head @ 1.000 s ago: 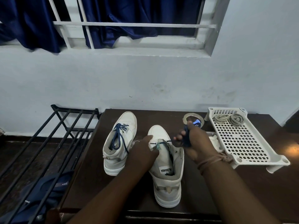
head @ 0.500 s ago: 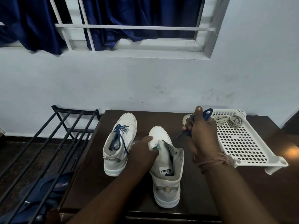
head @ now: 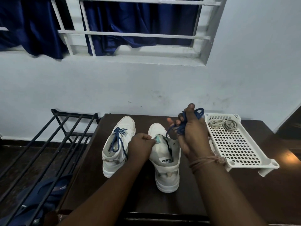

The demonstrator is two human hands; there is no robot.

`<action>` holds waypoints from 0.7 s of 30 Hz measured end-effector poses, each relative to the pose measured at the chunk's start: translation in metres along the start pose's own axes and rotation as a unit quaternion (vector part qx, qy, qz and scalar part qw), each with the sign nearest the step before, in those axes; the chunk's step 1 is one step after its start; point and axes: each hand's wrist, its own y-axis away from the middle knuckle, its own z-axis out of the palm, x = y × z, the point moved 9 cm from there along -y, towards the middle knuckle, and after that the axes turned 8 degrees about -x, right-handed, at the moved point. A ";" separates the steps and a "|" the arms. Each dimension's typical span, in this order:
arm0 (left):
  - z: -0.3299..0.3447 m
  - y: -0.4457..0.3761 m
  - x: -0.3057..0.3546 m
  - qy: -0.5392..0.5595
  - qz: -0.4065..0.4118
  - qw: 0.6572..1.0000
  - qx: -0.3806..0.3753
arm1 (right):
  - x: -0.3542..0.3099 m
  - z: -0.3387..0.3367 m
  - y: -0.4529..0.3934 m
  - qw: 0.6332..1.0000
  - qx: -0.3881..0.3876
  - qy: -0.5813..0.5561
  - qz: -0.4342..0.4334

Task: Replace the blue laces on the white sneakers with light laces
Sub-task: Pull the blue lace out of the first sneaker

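Pale blue wall (head: pixel 146 82) fills the upper view, with a white barred window (head: pixel 130 35) and dark blue curtains (head: pixel 130 22) hanging behind the bars. Below it stands a dark brown worktop (head: pixel 244 193), and to its left a black metal rack (head: pixel 48 144) with something dark blue lying beneath its bars.

On the right side of the worktop sits a white plastic tray (head: pixel 236 144) full of small square holes. Two coils of light laces (head: pixel 223 124) lie in its far end.

Two white sneakers stand side by side near the middle of the worktop, toes pointing to the wall. The left sneaker (head: pixel 118 144) is threaded with a blue lace. The right sneaker (head: pixel 164 160) has its eyelets bare, with its tongue pulled up.

The left hand (head: pixel 140 146) grips the right sneaker's tongue, fingers curled around it, thumb near a greenish patch.

The right hand (head: pixel 190 132) is raised above the same sneaker's toe, thread wound round the wrist. Its fingers (head: pixel 180 119) are curled around a bunched blue lace (head: pixel 180 128); loops poke out above the thumb, and one loose end trails down from the fingers to the sneaker's opening.
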 end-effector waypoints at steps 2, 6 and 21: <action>0.001 0.000 -0.002 0.054 -0.002 0.999 -0.002 | 0.002 0.006 0.004 1.000 -0.020 -0.021 0.003; 0.003 0.004 0.000 0.183 -0.010 0.983 -0.012 | 0.009 0.006 0.011 0.998 -0.040 -0.038 0.013; -0.017 0.099 0.078 -0.030 0.242 0.951 -0.190 | 0.003 0.012 0.034 0.995 -0.071 -0.064 0.019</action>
